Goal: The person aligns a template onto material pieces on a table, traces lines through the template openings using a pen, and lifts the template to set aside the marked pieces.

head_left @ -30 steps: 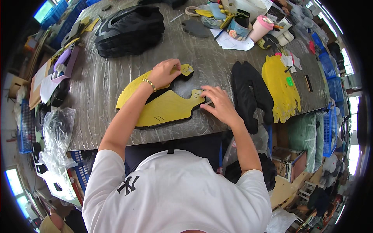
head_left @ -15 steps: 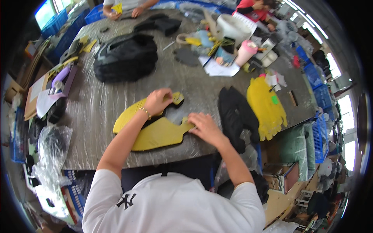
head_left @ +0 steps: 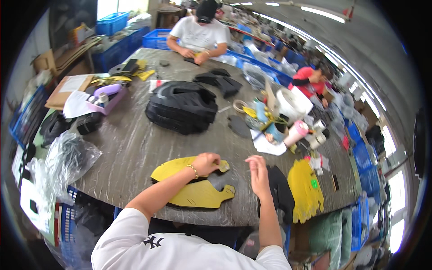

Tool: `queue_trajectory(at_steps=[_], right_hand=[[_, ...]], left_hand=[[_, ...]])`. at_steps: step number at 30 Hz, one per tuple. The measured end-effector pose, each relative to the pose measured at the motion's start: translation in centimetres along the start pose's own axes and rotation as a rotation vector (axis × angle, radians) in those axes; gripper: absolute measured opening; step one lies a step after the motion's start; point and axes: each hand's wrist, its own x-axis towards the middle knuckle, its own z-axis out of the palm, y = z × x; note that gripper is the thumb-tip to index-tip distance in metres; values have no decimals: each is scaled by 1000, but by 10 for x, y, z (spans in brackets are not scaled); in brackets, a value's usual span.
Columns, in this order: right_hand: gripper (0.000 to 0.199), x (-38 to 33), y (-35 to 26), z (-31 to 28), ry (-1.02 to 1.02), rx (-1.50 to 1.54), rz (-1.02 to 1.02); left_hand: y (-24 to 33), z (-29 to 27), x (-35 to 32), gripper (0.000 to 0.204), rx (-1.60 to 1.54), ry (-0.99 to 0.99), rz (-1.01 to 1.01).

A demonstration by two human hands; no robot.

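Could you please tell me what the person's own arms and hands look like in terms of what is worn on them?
The person wears a white shirt with short sleeves and a black mark on its left side. The left hand is ungloved, with a gold-coloured bracelet at its wrist. The right hand is also ungloved, with no bracelet visible.

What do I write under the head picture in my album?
Left hand at a yellow shape, right hand apart from it, and a stack of black pieces beyond.
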Motion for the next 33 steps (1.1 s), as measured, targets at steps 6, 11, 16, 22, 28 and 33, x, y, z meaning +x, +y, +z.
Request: queue_trajectory(at_steps=[6,11,16,22,28,33], right_hand=[[40,24,5,36,-62,219,393],[26,39,14,54,-183,347,350],[23,31,12,64,-169,247,439],[24,21,18,72,-163,195,415],[23,19,29,78,-111,146,360],[21,16,24,77,-159,123,349]], left_hand=[[-3,0,-3,15,-7,10,-64],[-1,-20,4,18,16,16,-47],[-4,-14,5,17,17,27,-10],[-3,-8,-1,14,5,67,19],[1,-10,-2,15,6,59,-7],[2,-12,0,15,20,44,-20]])
